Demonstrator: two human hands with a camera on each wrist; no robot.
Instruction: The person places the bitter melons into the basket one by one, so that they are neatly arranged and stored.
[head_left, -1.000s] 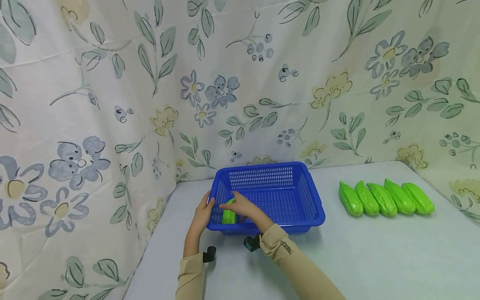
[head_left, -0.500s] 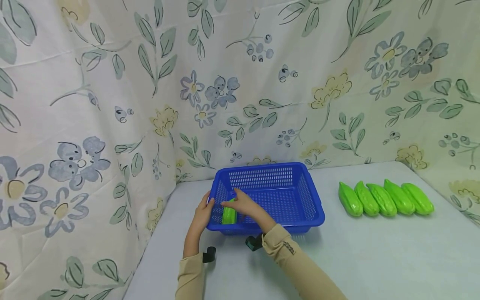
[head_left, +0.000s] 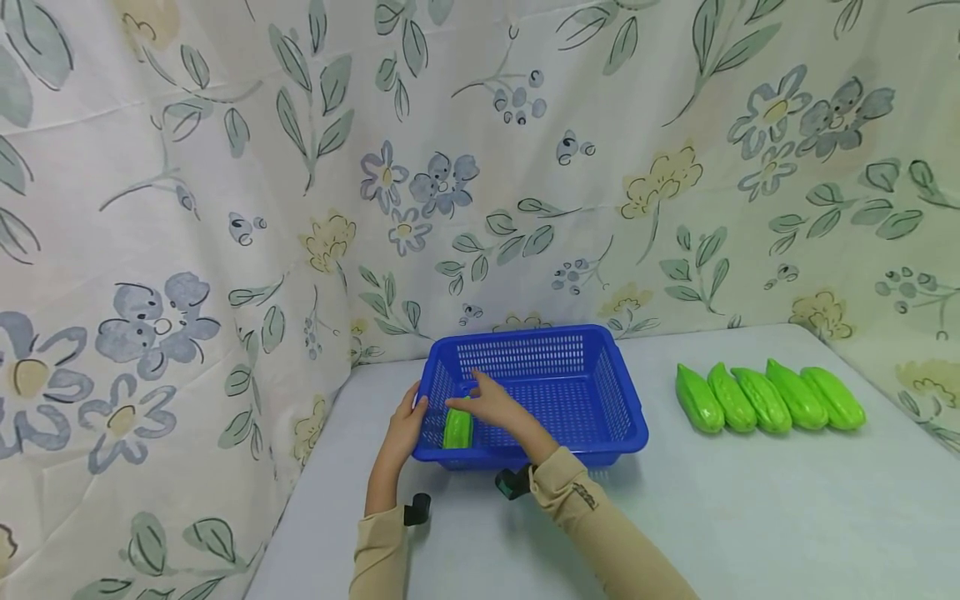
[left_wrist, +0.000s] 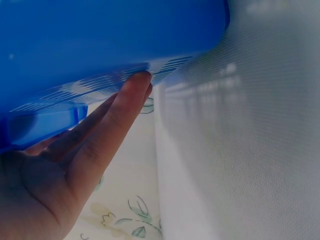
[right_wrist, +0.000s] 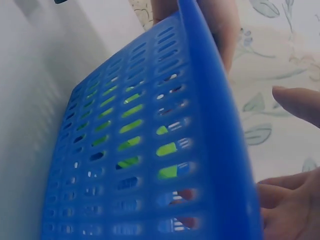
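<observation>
Right hand [head_left: 491, 406]: thumb and fingers spread wide, at far end of green vegetable [head_left: 457, 432]; contact unclear. Vegetable lies inside blue basket [head_left: 528, 454], left near corner. Left hand [head_left: 405, 427] grips basket's left rim, fingers along outer wall. Well right, on white table [head_left: 750, 517]: row of five green vegetables [head_left: 765, 404]. Flowered cloth [head_left: 525, 183] on far side.

There's a pale table [head_left: 720, 517] here, with a blue basket [head_left: 558, 404] sitting toward its back and five green gourds [head_left: 763, 400] lined up side by side to the right.
</observation>
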